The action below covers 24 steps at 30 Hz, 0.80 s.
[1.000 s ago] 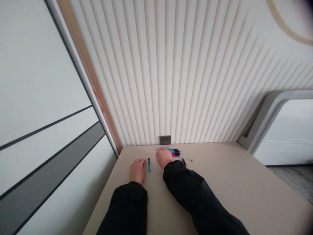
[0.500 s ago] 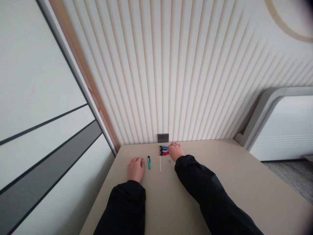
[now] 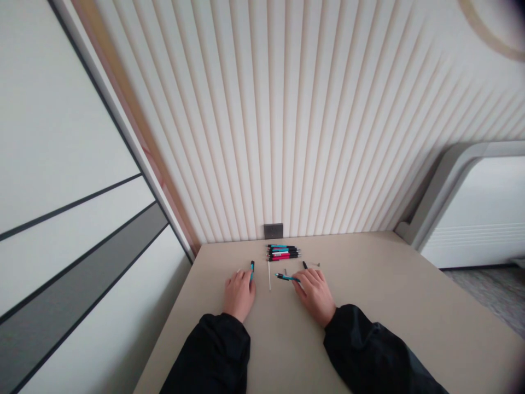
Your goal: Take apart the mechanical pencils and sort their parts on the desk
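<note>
My left hand [image 3: 238, 294] rests on the beige table [image 3: 389, 306], its fingers on a short teal pen part [image 3: 251, 269]. To the right, my right hand [image 3: 315, 294] pinches the end of a teal and black pen [image 3: 286, 277] that lies flat on the table. Between the two hands lies a thin white refill [image 3: 269, 275]. Further back, a row of several teal, pink and black pens [image 3: 283, 252] sits close to the wall. A small black cap [image 3: 304, 265] and a tiny spring [image 3: 315, 264] lie just beyond my right fingers.
A dark wall socket [image 3: 273, 231] sits just above the table's back edge in the ribbed white wall. A white and grey panel closes off the left side. On the right stands a white unit with a grey frame [image 3: 451, 180].
My right hand drew back from the row of pens toward me, bringing one teal and black pen with it. My left hand slid forward onto the short teal part.
</note>
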Available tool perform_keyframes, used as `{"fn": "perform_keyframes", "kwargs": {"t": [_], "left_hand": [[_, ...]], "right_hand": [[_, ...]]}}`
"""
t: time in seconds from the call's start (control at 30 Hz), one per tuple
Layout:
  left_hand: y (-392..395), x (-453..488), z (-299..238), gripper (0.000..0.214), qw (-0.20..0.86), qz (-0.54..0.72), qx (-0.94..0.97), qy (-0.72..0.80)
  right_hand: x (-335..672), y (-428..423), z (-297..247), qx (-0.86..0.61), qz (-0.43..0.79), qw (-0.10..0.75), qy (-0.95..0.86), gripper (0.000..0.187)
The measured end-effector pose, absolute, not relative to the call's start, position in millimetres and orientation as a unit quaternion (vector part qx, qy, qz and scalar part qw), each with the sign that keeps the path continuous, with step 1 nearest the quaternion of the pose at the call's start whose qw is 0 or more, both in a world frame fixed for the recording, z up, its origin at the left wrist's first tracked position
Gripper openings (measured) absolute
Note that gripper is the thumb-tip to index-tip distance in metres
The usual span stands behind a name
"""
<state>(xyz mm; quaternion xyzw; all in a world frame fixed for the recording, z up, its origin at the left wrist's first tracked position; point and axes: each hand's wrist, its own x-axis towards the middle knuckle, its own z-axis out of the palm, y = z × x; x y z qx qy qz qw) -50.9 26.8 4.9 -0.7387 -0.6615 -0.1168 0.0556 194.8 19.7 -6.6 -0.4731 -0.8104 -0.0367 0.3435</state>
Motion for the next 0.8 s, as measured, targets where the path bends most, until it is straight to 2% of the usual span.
{"fn": "perform_keyframes", "kwargs": {"t": [0.37,0.47,0.8], "left_hand": [[27,-66,14,0.030,0.067,-0.170,-0.706,-0.684],[34,-82,12,0.028,0.075,-0.153,-0.685,-0.709],[46,-89,6,0.029,0.021,-0.132,-0.696,-0.705]], "right_hand": [[194,16,-7,-0.467,0.010,0.333,-0.819,0.018],[195,15,-7,-0.473,0.020,0.331,-0.816,0.017],[195,16,-6,-0.473,0.000,0.324,-0.819,0.018]]}}
